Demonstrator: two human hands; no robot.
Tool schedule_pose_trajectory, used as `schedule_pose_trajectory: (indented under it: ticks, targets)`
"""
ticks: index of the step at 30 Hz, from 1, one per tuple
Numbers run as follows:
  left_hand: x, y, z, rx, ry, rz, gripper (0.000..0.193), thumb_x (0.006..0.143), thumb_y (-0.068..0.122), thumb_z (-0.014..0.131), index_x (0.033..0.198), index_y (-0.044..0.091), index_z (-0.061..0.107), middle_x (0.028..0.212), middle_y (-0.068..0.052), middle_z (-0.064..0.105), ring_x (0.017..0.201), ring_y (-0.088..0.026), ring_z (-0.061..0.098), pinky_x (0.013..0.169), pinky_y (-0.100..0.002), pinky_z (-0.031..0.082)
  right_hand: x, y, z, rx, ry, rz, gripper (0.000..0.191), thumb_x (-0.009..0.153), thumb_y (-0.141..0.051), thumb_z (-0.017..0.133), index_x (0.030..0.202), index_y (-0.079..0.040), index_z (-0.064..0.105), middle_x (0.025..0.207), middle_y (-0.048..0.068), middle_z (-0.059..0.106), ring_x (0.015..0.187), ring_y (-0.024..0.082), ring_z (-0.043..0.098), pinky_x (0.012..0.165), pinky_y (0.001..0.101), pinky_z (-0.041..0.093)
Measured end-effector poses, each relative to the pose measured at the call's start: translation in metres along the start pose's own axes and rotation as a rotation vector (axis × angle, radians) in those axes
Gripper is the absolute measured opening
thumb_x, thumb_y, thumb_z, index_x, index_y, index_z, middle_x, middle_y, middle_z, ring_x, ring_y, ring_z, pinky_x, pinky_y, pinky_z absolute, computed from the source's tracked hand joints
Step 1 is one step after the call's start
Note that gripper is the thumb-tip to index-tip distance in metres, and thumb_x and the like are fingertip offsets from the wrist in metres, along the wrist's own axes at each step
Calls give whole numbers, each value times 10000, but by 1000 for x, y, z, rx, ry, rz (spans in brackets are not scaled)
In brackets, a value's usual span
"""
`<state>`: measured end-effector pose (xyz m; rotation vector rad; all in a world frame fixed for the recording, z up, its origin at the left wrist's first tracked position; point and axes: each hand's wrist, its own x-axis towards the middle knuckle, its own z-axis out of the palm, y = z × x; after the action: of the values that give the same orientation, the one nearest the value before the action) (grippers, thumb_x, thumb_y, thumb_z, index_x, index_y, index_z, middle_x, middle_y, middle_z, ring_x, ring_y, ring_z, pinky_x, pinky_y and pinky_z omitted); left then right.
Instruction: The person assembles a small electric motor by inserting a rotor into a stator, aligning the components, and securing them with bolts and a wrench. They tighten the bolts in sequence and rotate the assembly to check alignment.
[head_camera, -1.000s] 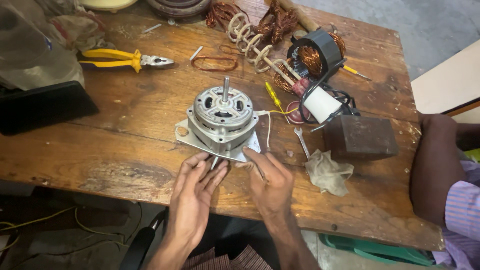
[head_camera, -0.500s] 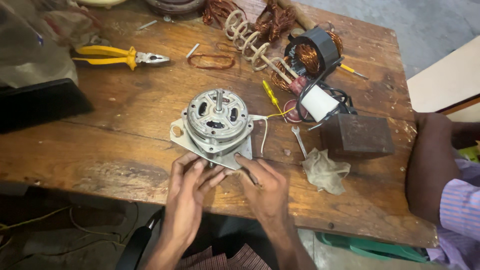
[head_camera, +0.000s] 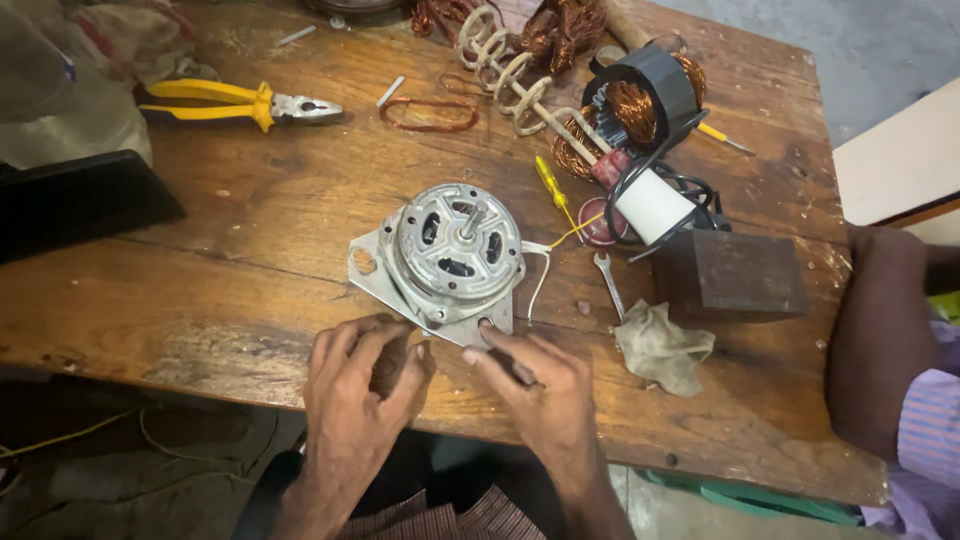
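Motor (head_camera: 455, 250) sits mid-bench on the worn wooden table (head_camera: 230, 290), shaft pointing up, its flat mounting plate (head_camera: 375, 275) lying on the wood w/ a corner toward me. My left hand (head_camera: 360, 395) is just below that plate at the near edge, fingers curled loosely together, tips close to the plate's lower edge; can't tell if they pinch anything small. My right hand (head_camera: 545, 395) is beside it, index finger stretched out w/ its tip at the plate's bottom right corner by a bolt hole, other fingers folded in. A thin dark tool seems to lie under the right fingers, too hidden to be sure.

Around the motor: white wire (head_camera: 540, 270) loops off its right side. Small spanner (head_camera: 608, 282) lies just right of that, near a crumpled rag (head_camera: 660, 345). Dark rectangular block (head_camera: 735, 275) is right of the spanner. Yellow-handled screwdriver (head_camera: 552, 185) lies above the spanner, next to a wound stator w/ copper coils (head_camera: 640, 100) and a white cylindrical part (head_camera: 655, 207). Yellow pliers (head_camera: 235, 102) lie far left at the back, well apart from my hands. Loop of copper wire (head_camera: 430, 115) is between pliers and coils. Another person's arm (head_camera: 885, 340) rests at the table's right end.
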<state>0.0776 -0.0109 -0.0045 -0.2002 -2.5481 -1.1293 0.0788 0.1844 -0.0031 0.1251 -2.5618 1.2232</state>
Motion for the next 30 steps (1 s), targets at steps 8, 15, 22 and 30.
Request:
schedule_pose_trajectory:
  ticks: [8, 15, 22, 30]
  targets:
    - [8, -18, 18, 70, -212, -71, 272, 835, 240, 782, 1014, 36, 779, 907, -124, 689, 840, -245, 534, 748, -418, 481, 2, 1, 2, 68, -21, 131, 311, 753, -195, 894, 1034, -85, 819, 679, 3, 701, 521, 54, 476, 447, 233, 381]
    - [1, -14, 21, 112, -35, 80, 217, 825, 210, 745, 940, 27, 771, 904, -120, 707, 881, -261, 607, 819, -443, 468, 0, -1, 2, 83, -3, 77, 306, 786, -198, 878, 1051, -66, 805, 705, 5, 686, 550, 48, 485, 482, 224, 408]
    - [4, -7, 20, 255, 12, 200, 250, 832, 204, 779, 985, 8, 759, 937, -123, 712, 875, -258, 606, 750, -403, 446, 1, 0, 2, 72, -11, 123, 312, 778, -197, 883, 1066, -95, 815, 574, -19, 536, 512, 47, 427, 440, 240, 353]
    - [-1, -8, 23, 152, 62, 95, 192, 878, 195, 750, 1000, 47, 767, 939, -72, 759, 818, -208, 598, 769, -400, 405, 0, 0, 3, 47, 48, 67, 373, 770, -188, 895, 1120, -110, 792, 538, -34, 443, 487, 42, 392, 425, 254, 322]
